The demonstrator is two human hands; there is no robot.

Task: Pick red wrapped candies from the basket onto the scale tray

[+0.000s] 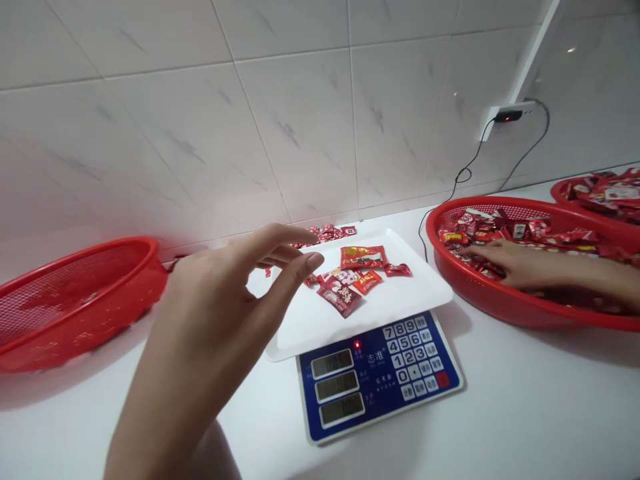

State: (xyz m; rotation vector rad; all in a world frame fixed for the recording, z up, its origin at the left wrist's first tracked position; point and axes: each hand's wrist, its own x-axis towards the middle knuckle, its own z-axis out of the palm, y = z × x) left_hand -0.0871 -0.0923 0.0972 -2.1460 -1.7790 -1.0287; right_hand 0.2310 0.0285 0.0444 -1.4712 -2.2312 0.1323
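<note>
My left hand [220,313] hovers over the left side of the white scale tray [400,307], fingers stretched out and slightly curled, holding nothing. Several red snack packets [357,277] lie on the tray just right of its fingertips. My right hand [510,263] reaches into a red mesh basket [500,303] full of red packets; its fingers lie flat among them, and whether they grip one is hidden. The tray sits on a blue digital scale [380,377] with a keypad and three displays.
An empty red basket [75,300] stands at the left against the tiled wall. A second filled red basket [600,193] shows at the far right. Loose packets [330,233] lie behind the tray. A black cable [465,177] runs to a wall socket [507,117].
</note>
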